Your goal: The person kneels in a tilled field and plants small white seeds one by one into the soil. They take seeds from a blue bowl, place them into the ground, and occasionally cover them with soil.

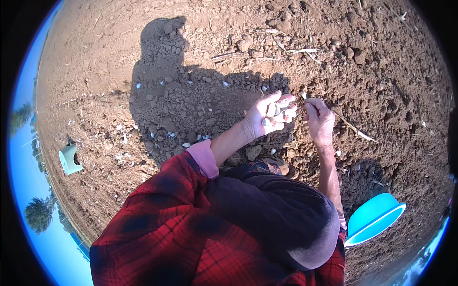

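Observation:
Palm up, my left hand [266,116] cradles several pale garlic cloves [273,110] in its curled fingers. Just right of it, my right hand [319,119] reaches down to the soil with its fingertips pinched on a single garlic clove [303,95], whose pale tip shows beyond them. Whether that clove touches the soil I cannot tell. A row of separate cloves runs leftward along the brown soil, among them one clove [264,88] above my left hand and another clove [225,83] in my shadow.
A bright blue plastic basin [375,218] stands tilted beside my right arm. More cloves [171,134] lie scattered on the ground at left, near a pale green plastic stool [70,158]. Dry stalks [302,50] and clods lie across the soil. My patterned shoe [270,166] is below my left hand.

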Available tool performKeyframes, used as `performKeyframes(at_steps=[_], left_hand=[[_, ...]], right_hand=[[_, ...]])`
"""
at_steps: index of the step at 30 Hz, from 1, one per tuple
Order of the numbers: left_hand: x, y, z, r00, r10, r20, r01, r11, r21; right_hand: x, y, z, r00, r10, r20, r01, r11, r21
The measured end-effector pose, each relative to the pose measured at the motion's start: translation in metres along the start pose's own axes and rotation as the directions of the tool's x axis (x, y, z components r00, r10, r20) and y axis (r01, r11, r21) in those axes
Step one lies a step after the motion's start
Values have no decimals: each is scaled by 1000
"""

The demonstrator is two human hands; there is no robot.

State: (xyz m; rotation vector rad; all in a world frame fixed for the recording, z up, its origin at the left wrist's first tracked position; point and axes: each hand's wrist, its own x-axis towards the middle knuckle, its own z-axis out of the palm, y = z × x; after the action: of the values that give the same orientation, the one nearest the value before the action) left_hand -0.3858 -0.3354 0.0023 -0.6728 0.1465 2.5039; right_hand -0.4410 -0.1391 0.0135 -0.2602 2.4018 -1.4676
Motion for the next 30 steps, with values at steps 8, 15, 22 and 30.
performKeyframes(at_steps=[8,15,22,30], left_hand=[[12,-17,8,999,-46,-16,48,976,212],[22,-42,0,988,-138,-72,155,918,366],[44,-44,3,992,-120,-45,127,959,254],[67,-33,2,999,-15,-45,25,971,236]], right_hand=[[-53,-34,0,913,373,164,-399,738,544],[-66,-14,-6,826,538,169,-543,678,495],[-60,-1,-42,880,472,-52,-323,675,664],[41,48,-101,977,163,-141,-200,930,-309]])
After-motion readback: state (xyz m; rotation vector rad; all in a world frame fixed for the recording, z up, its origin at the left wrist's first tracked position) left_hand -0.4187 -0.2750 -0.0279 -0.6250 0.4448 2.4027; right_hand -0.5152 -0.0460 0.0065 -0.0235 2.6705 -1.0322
